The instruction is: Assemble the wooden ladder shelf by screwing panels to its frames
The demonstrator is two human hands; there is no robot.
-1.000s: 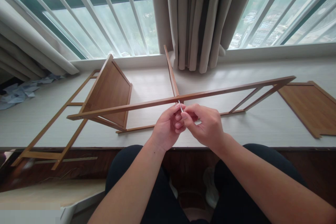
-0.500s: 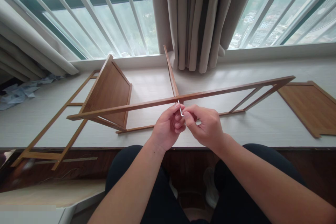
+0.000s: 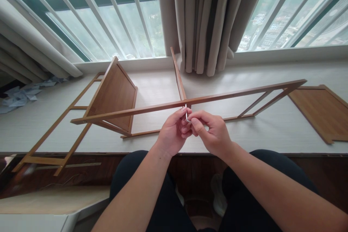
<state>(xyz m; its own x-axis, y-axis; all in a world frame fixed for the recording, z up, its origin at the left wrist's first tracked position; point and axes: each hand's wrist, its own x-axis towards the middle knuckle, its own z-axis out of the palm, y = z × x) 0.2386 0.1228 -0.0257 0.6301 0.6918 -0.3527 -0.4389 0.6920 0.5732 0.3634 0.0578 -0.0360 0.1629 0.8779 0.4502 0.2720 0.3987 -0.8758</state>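
Hex key pinched between both hands, at rail.

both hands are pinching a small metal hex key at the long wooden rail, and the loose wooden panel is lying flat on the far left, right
Not quite: the head view shows the loose flat panel on the far right. Both the left hand and right hand do pinch the hex key at the rail.

Both hands' fingers on a small hex key under the wooden rail.
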